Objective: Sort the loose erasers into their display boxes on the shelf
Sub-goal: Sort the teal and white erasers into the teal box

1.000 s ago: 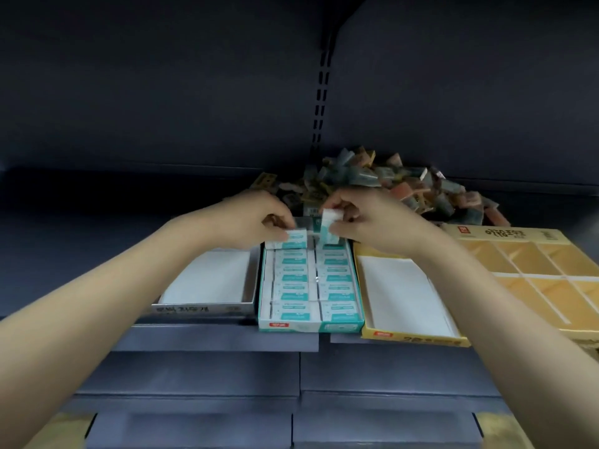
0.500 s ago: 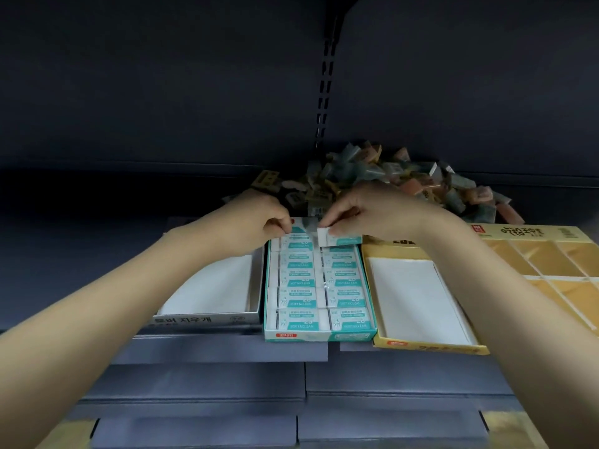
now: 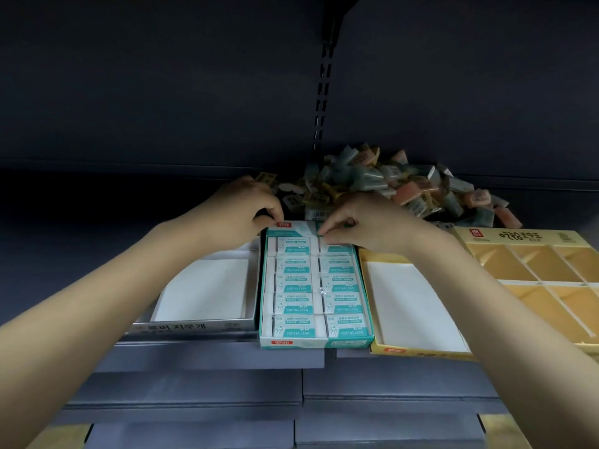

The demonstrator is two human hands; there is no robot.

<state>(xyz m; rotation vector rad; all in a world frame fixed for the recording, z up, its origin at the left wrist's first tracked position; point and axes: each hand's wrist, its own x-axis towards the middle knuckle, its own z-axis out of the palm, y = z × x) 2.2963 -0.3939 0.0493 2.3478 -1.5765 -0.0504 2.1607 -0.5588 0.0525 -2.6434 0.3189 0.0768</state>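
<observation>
My left hand (image 3: 241, 210) pinched the teal box's (image 3: 314, 342) back-left corner; my right hand (image 3: 363, 222) pinched an eraser (image 3: 335, 249) into its back-right row. Loose erasers (image 3: 405, 186) lay heaped behind the box.

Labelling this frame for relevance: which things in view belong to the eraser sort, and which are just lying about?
Job:
left hand
right hand
teal eraser box
loose eraser pile
empty white box
yellow box
gold divided tray

Lying about:
grey shelf fronts
slotted upright

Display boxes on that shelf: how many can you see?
4, side by side: white box far left, teal box full of erasers, yellow box, then gold divided tray far right.
</observation>
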